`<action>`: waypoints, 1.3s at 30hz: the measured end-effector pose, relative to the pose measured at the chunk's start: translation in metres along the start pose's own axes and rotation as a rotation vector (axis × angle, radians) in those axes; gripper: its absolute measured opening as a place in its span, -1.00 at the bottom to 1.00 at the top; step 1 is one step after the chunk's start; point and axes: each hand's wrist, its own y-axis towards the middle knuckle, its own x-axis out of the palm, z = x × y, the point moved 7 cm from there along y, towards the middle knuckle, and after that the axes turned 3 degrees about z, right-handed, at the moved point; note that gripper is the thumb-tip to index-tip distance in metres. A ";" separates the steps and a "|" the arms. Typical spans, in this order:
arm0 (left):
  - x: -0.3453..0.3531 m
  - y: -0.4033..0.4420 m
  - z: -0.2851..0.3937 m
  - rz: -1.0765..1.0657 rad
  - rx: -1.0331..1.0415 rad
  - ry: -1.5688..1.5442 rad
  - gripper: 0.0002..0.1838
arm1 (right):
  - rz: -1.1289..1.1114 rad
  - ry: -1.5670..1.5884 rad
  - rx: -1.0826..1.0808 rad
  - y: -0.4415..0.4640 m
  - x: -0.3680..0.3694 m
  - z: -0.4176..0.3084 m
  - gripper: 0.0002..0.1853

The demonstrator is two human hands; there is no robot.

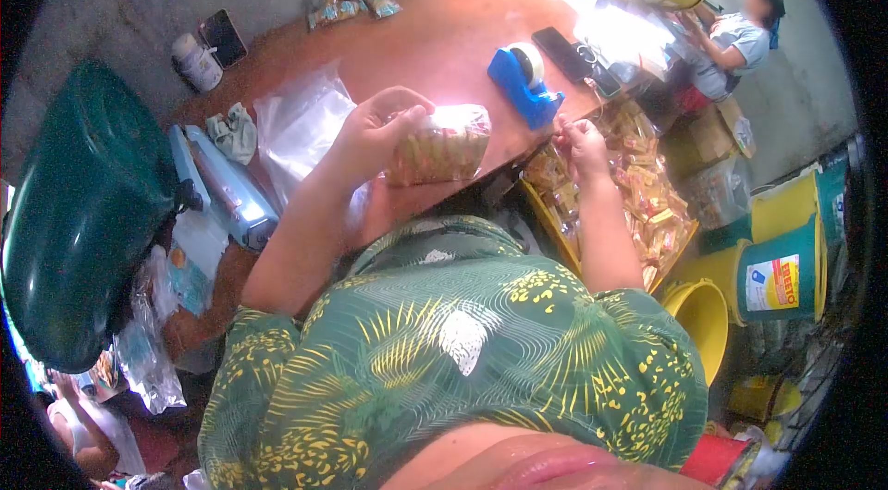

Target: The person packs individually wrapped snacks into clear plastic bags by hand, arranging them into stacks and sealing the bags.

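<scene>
My left hand (381,128) is closed on the top of a clear plastic bag (442,150) packed with small wrapped snacks, standing at the table's near edge. To the right, my right hand (585,146) has its fingers pinched together, just below a blue tape dispenser (524,94) with a white roll in it. Whatever those fingertips may hold is too small to make out. Under my right forearm is a yellow-edged crate (661,203) full of small wrapped packets. A stack of clear plastic bags (301,125) lies to the left of my left hand.
Phones (560,54) lie beyond the dispenser. Several snack packs (351,6) sit at the table's back. A blue-grey sealer-like device (227,187) and a large dark green container (79,222) are at left. Yellow buckets (698,324) stand at right. A person (731,46) works at far right.
</scene>
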 end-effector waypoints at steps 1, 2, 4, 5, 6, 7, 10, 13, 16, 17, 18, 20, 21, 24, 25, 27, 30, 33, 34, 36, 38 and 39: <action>0.000 0.001 0.000 -0.006 -0.003 0.008 -0.82 | 0.021 -0.063 -0.017 0.004 0.000 -0.002 -0.69; -0.001 0.003 0.000 -0.003 0.000 -0.012 -0.82 | 0.007 -0.056 -0.014 0.007 0.002 -0.003 -0.66; 0.001 0.003 -0.003 0.001 -0.006 -0.057 -0.82 | -0.015 -0.045 0.005 0.000 0.012 -0.006 -0.60; 0.000 0.002 -0.003 0.017 -0.005 -0.051 -0.82 | -0.032 -0.019 0.031 0.002 0.012 -0.003 -0.63; 0.001 0.003 -0.001 0.002 -0.002 -0.030 -0.82 | -0.035 -0.111 0.000 0.007 0.010 -0.004 -0.63; 0.001 0.002 0.001 -0.014 0.000 -0.011 -0.82 | -0.035 -0.204 -0.028 0.015 0.005 -0.001 -0.64; 0.004 0.003 -0.001 -0.083 -0.015 -0.024 -0.81 | 0.011 -0.313 -0.232 0.024 -0.002 0.003 -0.66; 0.006 0.003 0.003 -0.118 -0.011 -0.020 -0.79 | 0.096 -0.474 -0.286 0.012 0.000 -0.008 -0.70; 0.004 0.006 -0.004 -0.112 -0.014 -0.027 -0.78 | 0.152 -0.749 -0.325 -0.007 0.000 -0.028 -0.77; 0.003 0.007 -0.007 -0.107 -0.020 -0.034 -0.77 | 0.029 -0.666 -0.298 -0.001 0.005 -0.035 -0.75; 0.001 0.005 -0.006 -0.104 -0.019 -0.017 -0.75 | -0.088 -0.580 -0.264 0.000 0.015 -0.044 -0.74; 0.002 0.004 -0.004 -0.121 -0.028 0.017 -0.72 | -0.457 -0.737 -0.368 -0.056 0.098 -0.129 -0.75; 0.002 0.006 -0.009 -0.114 -0.028 0.012 -0.71 | -0.647 -0.801 -0.453 -0.071 0.128 -0.153 -0.77; 0.004 0.009 -0.009 -0.082 -0.022 0.011 -0.71 | -1.075 -0.980 -0.665 -0.127 0.207 -0.206 -0.74; 0.005 0.009 -0.008 -0.073 -0.016 0.016 -0.73 | -1.199 -1.037 -0.730 -0.143 0.230 -0.210 -0.71; 0.005 0.008 -0.006 -0.045 -0.002 0.027 -0.77 | -1.277 -1.236 -0.701 -0.142 0.258 -0.196 -0.66; 0.006 0.005 -0.007 -0.060 0.006 0.001 -0.78 | -1.195 -1.526 -0.576 -0.137 0.279 -0.183 -0.55; 0.004 0.003 -0.006 -0.062 0.012 -0.082 -0.73 | -1.142 -1.717 -0.299 -0.115 0.275 -0.168 -0.47; 0.004 0.004 -0.006 -0.060 0.023 -0.085 -0.73 | -1.128 -1.562 -0.168 -0.105 0.269 -0.157 -0.39; 0.007 0.006 -0.007 -0.063 0.040 -0.092 -0.74 | -1.081 -1.244 0.085 -0.064 0.232 -0.101 -0.21; 0.008 0.007 -0.009 -0.064 0.011 -0.076 -0.73 | -1.044 -0.783 0.227 -0.052 0.210 -0.060 -0.32; 0.010 0.008 -0.011 -0.068 -0.004 -0.070 -0.73 | -1.013 -0.711 0.336 -0.054 0.202 -0.051 -0.40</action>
